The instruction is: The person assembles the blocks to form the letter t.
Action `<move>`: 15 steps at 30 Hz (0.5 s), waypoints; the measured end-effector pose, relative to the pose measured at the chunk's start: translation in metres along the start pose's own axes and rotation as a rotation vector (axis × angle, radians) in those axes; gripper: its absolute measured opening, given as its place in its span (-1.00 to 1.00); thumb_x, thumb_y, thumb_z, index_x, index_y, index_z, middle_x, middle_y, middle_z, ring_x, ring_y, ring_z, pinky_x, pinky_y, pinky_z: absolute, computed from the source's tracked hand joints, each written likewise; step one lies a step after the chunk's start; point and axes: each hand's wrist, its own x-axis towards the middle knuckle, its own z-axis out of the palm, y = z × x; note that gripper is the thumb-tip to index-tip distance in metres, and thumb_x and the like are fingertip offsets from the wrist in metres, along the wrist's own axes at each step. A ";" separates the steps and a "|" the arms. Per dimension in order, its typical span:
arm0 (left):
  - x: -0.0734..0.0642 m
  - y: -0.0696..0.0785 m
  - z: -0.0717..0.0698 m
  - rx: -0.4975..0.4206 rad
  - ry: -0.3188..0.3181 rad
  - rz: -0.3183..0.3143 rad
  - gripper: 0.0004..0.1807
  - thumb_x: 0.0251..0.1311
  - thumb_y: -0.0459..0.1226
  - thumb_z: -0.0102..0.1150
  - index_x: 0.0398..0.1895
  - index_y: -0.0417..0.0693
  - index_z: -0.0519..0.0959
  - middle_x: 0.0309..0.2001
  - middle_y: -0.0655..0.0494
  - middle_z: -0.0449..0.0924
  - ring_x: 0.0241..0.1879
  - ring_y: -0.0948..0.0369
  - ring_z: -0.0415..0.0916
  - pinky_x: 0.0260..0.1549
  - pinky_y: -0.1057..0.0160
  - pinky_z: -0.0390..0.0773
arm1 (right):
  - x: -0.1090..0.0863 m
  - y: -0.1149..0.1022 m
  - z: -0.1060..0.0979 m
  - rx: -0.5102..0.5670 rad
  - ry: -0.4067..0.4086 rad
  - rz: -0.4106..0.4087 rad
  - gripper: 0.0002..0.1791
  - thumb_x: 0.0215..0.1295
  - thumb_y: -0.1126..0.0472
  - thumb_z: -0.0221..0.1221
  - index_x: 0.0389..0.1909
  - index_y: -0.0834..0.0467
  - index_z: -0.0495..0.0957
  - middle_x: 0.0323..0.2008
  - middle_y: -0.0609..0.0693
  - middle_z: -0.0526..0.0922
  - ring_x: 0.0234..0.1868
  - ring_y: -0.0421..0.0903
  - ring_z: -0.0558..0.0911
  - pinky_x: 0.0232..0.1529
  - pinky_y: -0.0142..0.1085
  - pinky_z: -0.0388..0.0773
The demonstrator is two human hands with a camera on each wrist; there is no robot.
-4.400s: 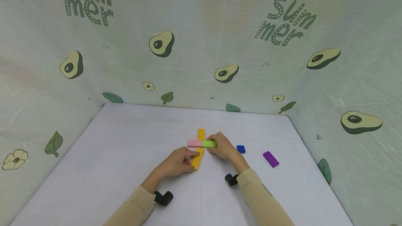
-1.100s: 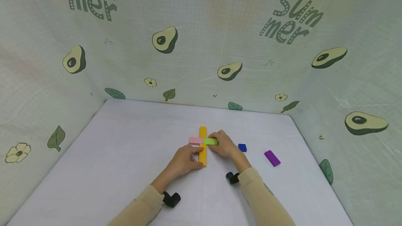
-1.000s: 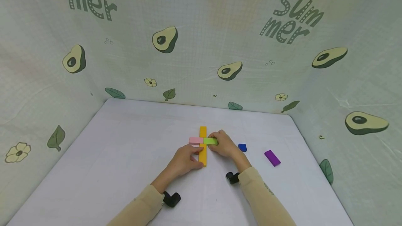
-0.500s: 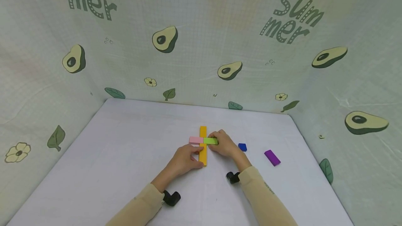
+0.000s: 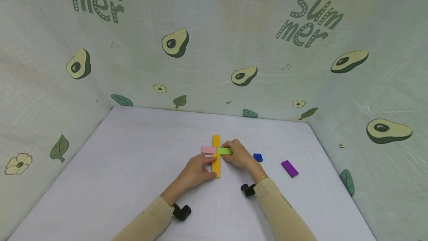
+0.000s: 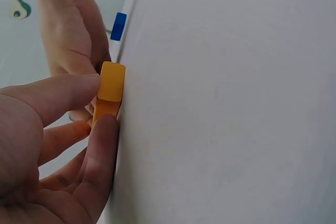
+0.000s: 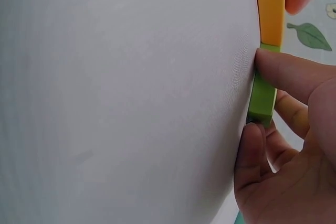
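Note:
Blocks lie in a cross on the white tabletop. My left hand (image 5: 194, 172) pinches the near yellow block (image 5: 216, 168), whose end faces the left wrist camera as a yellow block (image 6: 112, 82) between fingertips. Right of the crossing, my right hand (image 5: 238, 155) holds the green block (image 5: 223, 151) by its edges; close up, the green block (image 7: 264, 95) sits flat on the table, its end against the yellow one. The pink block (image 5: 208, 150) meets the green one end to end. A far yellow block (image 5: 216, 140) points away behind them.
To the right of my right hand lie a small blue block (image 5: 258, 157) and a purple block (image 5: 289, 169). A patterned cloth (image 5: 207, 96) hangs along the back and both sides of the table (image 5: 140, 151). Black wrist cameras (image 5: 182, 212) stick out from the sleeves.
Since the oldest frame, the left hand has turned the near yellow block from a slant to straight and brought it up against the crossing blocks. Over the last second nothing visibly moves.

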 end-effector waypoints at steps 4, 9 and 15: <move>0.000 -0.002 -0.001 0.017 -0.002 0.021 -0.34 0.21 -0.10 0.57 0.39 -0.01 0.63 0.04 0.08 0.55 -0.38 0.33 0.49 -0.37 0.38 0.54 | 0.000 0.000 0.001 -0.003 0.000 -0.003 -0.72 0.46 0.19 0.36 0.12 0.06 0.64 -0.06 0.05 0.49 -0.06 -0.01 0.49 0.15 -0.06 0.56; 0.000 -0.002 -0.004 0.042 0.008 0.070 -0.33 0.21 -0.10 0.57 0.39 -0.01 0.63 0.07 0.09 0.51 -0.32 0.31 0.49 -0.37 0.41 0.53 | -0.001 0.000 0.001 0.001 -0.002 -0.005 -0.73 0.45 0.19 0.36 0.11 0.06 0.64 -0.06 0.05 0.48 -0.07 -0.01 0.49 0.13 -0.05 0.56; 0.000 -0.004 -0.012 0.142 0.005 0.203 -0.37 0.26 -0.12 0.54 0.40 0.00 0.62 0.28 0.07 0.52 0.01 0.14 0.56 -0.06 0.24 0.63 | -0.001 -0.001 0.000 -0.006 -0.001 -0.002 -0.73 0.45 0.19 0.37 0.10 0.06 0.64 -0.06 0.05 0.48 -0.07 -0.01 0.49 0.13 -0.07 0.55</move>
